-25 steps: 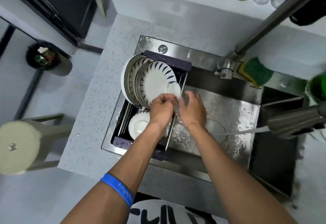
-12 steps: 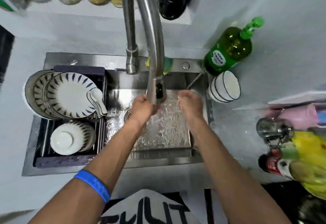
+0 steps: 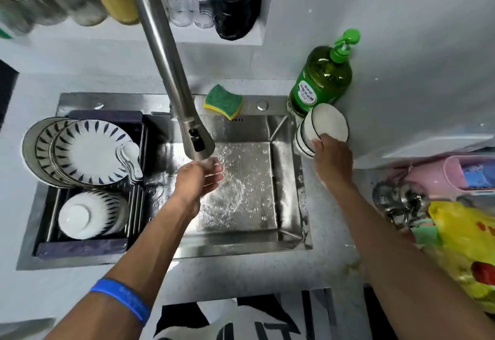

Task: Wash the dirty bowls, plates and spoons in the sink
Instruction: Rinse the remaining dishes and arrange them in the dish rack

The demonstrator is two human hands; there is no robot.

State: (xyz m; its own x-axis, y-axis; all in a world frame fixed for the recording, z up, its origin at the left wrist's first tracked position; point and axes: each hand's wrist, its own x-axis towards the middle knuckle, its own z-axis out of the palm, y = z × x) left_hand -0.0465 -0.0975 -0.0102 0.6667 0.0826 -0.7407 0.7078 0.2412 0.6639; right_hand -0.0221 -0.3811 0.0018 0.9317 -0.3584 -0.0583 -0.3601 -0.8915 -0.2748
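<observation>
Pale countertop [image 3: 80, 280] surrounds a steel sink [image 3: 289, 205], over whose basin a tap [image 3: 171, 66] pours water. Along the sink's left edge a dark drying rack [image 3: 80, 247] is fitted. In its far half four patterned plates [image 3: 91, 152] are stood on edge, with a small nest of white spoons [image 3: 132, 160] leaned against the front one; their number cannot be counted. In the rack's near half one stack of upturned bowls [image 3: 91, 215] is seen. At the sink's far right corner a second stack of white bowls [image 3: 321, 130], tipped on its side, is rested on the countertop just beside one green soap bottle [image 3: 324, 79]. One green-and-yellow sponge [image 3: 223, 101] is laid on the sink's far rim.

Two hands are shown. The left hand [image 3: 198, 179] is held under the running water with fingers extended and nothing gripped. The right hand [image 3: 332, 160] is placed at the near edge of the tipped stack, its fingers [image 3: 320, 141] curled over the rim of the outermost bowl. One blue wristband [image 3: 120, 299] is worn on the left forearm.
</observation>
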